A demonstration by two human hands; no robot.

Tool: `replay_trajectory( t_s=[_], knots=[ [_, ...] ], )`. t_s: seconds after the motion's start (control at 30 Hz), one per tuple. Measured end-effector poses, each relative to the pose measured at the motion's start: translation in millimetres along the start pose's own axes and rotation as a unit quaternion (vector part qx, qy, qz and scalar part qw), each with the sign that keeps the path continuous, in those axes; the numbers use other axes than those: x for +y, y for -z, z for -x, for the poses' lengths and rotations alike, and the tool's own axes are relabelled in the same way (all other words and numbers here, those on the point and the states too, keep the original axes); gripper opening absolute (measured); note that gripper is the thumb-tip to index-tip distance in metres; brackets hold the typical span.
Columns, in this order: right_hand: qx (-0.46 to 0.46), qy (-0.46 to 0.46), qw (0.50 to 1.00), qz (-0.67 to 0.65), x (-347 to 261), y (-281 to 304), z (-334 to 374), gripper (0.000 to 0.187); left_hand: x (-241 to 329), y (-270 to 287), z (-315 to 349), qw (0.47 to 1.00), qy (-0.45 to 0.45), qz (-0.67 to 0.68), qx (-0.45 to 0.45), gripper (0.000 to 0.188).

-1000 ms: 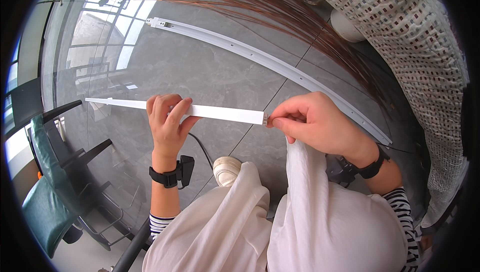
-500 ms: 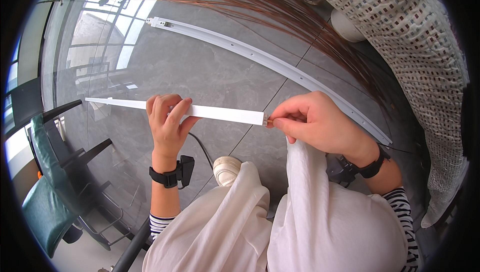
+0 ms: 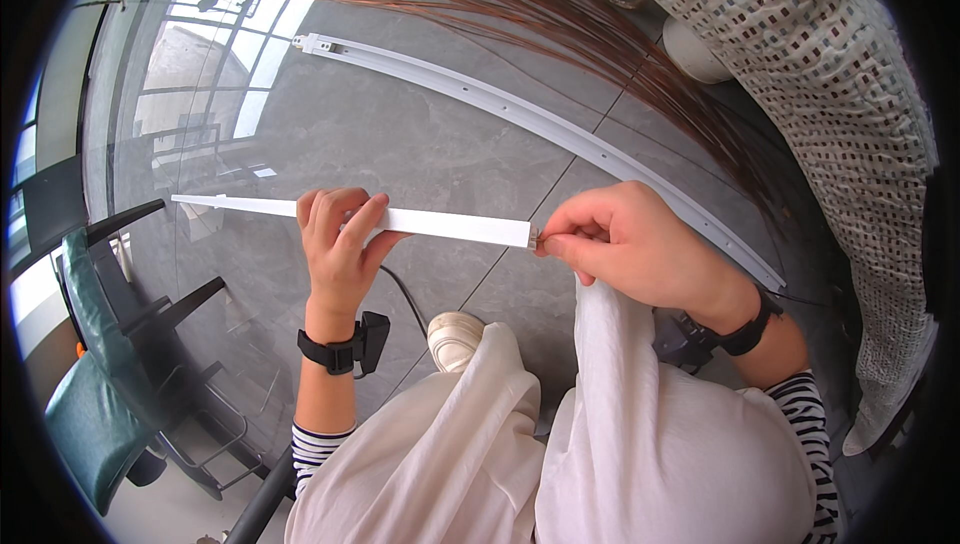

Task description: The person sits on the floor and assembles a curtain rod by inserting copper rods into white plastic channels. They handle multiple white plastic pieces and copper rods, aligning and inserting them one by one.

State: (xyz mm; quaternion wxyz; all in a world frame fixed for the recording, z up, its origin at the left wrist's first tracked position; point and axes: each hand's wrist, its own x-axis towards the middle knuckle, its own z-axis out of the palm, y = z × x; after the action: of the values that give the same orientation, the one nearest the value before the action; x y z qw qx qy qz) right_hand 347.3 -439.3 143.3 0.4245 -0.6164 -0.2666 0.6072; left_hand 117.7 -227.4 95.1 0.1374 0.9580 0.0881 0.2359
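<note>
The person's left hand [image 3: 342,239] clasps a white strip [image 3: 455,226]; right hand [image 3: 630,249] tightly pinches a small piece [image 3: 539,239] at its three-o'clock end.

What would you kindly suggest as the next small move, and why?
Perhaps a slight push of the right hand toward the white strip, since its fingertips pinch a small, mostly hidden piece at the strip's end and the left hand grips the strip.
</note>
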Motion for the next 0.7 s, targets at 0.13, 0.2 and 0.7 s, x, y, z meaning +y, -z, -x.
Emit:
replay_trajectory(
  t_s=[0.13, 0.2, 0.7],
  knots=[
    [-0.003, -0.005, 1.000, 0.006, -0.8, 1.0, -0.5, 0.017, -1.9, -1.0, -0.3, 1.000, -0.007, 0.002, 0.002, 0.054],
    [0.000, -0.005, 1.000, 0.007, -1.0, 0.9, -1.0, 0.017, -1.8, -1.5, -0.6, 1.000, -0.007, 0.003, 0.004, 0.054],
    [-0.011, -0.018, 1.000, -0.010, 8.2, 10.2, -3.3, 0.015, -2.3, -4.3, -3.0, 0.999, 0.001, 0.007, -0.033, 0.053]
  ],
)
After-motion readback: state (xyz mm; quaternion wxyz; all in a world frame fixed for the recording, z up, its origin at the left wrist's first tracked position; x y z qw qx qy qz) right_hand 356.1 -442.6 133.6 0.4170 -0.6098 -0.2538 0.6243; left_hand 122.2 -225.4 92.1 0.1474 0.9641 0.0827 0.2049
